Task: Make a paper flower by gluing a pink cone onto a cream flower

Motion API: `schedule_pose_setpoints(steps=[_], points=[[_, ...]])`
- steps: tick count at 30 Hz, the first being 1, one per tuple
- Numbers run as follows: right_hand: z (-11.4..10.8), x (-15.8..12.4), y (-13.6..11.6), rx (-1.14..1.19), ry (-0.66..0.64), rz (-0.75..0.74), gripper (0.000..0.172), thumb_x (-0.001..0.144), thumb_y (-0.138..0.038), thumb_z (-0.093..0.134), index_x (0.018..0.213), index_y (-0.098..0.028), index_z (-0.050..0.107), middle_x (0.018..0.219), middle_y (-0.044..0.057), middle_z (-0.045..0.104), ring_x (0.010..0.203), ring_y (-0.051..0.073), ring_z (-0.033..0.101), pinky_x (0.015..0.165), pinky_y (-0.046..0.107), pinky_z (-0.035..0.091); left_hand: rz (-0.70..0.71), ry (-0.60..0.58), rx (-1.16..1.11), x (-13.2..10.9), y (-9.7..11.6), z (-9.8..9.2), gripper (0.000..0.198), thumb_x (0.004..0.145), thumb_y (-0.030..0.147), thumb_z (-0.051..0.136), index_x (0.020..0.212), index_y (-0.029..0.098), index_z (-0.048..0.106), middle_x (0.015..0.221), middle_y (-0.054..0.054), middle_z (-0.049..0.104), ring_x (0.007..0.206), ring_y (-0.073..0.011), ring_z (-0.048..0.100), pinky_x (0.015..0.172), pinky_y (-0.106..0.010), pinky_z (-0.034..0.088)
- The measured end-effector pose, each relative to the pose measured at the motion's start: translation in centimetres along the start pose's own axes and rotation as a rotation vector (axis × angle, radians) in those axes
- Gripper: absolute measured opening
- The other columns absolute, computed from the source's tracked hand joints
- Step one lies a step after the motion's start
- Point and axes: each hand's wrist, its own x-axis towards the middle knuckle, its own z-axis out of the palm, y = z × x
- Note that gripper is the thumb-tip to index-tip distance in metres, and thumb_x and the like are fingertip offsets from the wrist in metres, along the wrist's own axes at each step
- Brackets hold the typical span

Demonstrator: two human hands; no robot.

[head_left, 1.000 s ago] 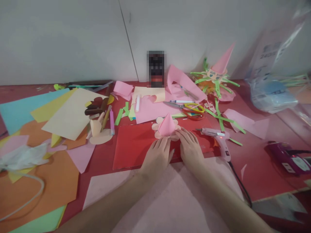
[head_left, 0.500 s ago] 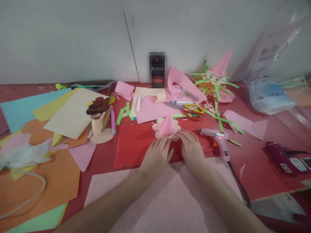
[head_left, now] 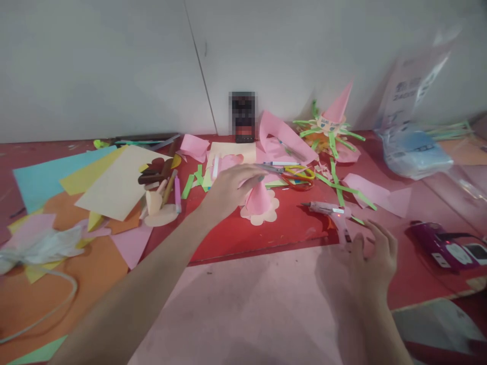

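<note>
A pink paper cone (head_left: 259, 200) stands upright on a cream, petal-edged paper base (head_left: 265, 219), which lies on a red board (head_left: 228, 238). My left hand (head_left: 238, 185) reaches across from the left, its fingers closed around the top of the cone and hiding the tip. Off to the right, my right hand (head_left: 375, 261) is open, thumb and fingers apart, close beside the handle of a pink hot glue gun (head_left: 329, 208). A small red light glows on the glue gun, whose nozzle points left.
Behind the board lie scissors (head_left: 299, 175) with yellow and orange handles. A finished-looking pink cone figure (head_left: 338, 104) with green strips stands back right. Coloured paper sheets (head_left: 110, 187) cover the left. A purple power strip (head_left: 437, 248) and plastic bag (head_left: 414, 152) are at right.
My left hand has risen from the front of the base to the cone's top. My right hand has left the base and moved right, beside the glue gun's handle.
</note>
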Motion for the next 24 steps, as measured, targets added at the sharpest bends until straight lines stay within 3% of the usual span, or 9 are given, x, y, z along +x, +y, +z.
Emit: schedule_pose_setpoints(steps=[4, 9, 19, 24], points=[[0.3, -0.2, 0.8, 0.027, -0.065, 0.075, 0.036, 0.082, -0.032, 0.046, 0.113, -0.015, 0.055, 0.112, 0.014, 0.055, 0.107, 0.025, 0.050, 0.089, 0.042, 0.043, -0.043, -0.019, -0.118, -0.4, -0.3, 0.7, 0.020, 0.084, 0.025, 0.047, 0.087, 0.023, 0.067, 0.092, 0.000, 0.069, 0.084, -0.0122, 0.063, 0.075, -0.025, 0.050], [0.6, -0.4, 0.5, 0.089, -0.108, 0.123, 0.036, 0.083, -0.032, 0.046, 0.114, -0.016, 0.054, 0.113, 0.013, 0.053, 0.108, 0.024, 0.049, 0.091, 0.042, 0.040, -0.093, 0.035, -0.051, -0.7, 0.2, -0.2, 0.017, 0.081, 0.027, 0.052, 0.081, 0.023, 0.068, 0.085, 0.002, 0.071, 0.077, -0.0123, 0.064, 0.071, -0.024, 0.051], [0.8, -0.5, 1.3, 0.055, -0.133, 0.210, 0.039, 0.082, -0.038, 0.042, 0.109, -0.013, 0.057, 0.105, 0.013, 0.056, 0.098, 0.024, 0.052, 0.083, 0.039, 0.042, -0.140, 0.326, 0.125, -0.3, 1.7, -2.4, 0.017, 0.080, 0.031, 0.055, 0.084, 0.022, 0.068, 0.087, 0.002, 0.070, 0.080, -0.0131, 0.063, 0.076, -0.024, 0.049], [1.1, -0.5, 1.5, 0.049, -0.254, 0.228, 0.041, 0.080, -0.043, 0.044, 0.107, -0.015, 0.058, 0.104, 0.012, 0.057, 0.092, 0.024, 0.053, 0.083, 0.040, 0.040, -0.135, 0.255, 0.143, -0.3, 1.1, -0.6, 0.014, 0.079, 0.030, 0.056, 0.081, 0.023, 0.068, 0.084, 0.002, 0.070, 0.078, -0.0138, 0.063, 0.073, -0.025, 0.049]])
